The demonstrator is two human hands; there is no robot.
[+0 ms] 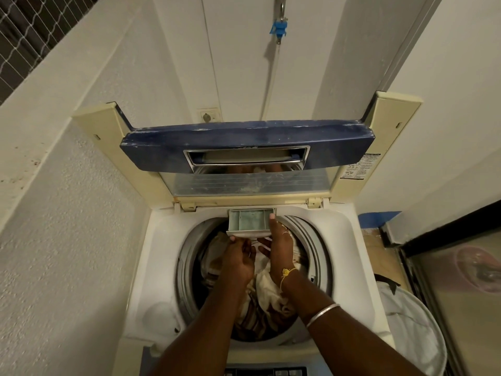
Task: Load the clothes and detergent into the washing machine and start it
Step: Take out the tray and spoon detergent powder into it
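Observation:
A top-loading washing machine (160, 240) stands below me with its blue-fronted lid (244, 147) folded up against the wall. White and brown clothes (265, 291) fill the drum. The grey detergent drawer (248, 219) is pulled out over the drum's far rim. My left hand (240, 257) holds the drawer's front left corner from below. My right hand (280, 246) grips its right side, thumb on the top edge. What lies in the drawer is unclear.
A white laundry basket (412, 329) stands to the right of the machine, next to a dark-framed glass panel (461, 280). Walls close in on the left and behind. A tap with a blue fitting (280, 27) and its hose hang above. The control panel (265, 371) lies at the bottom edge.

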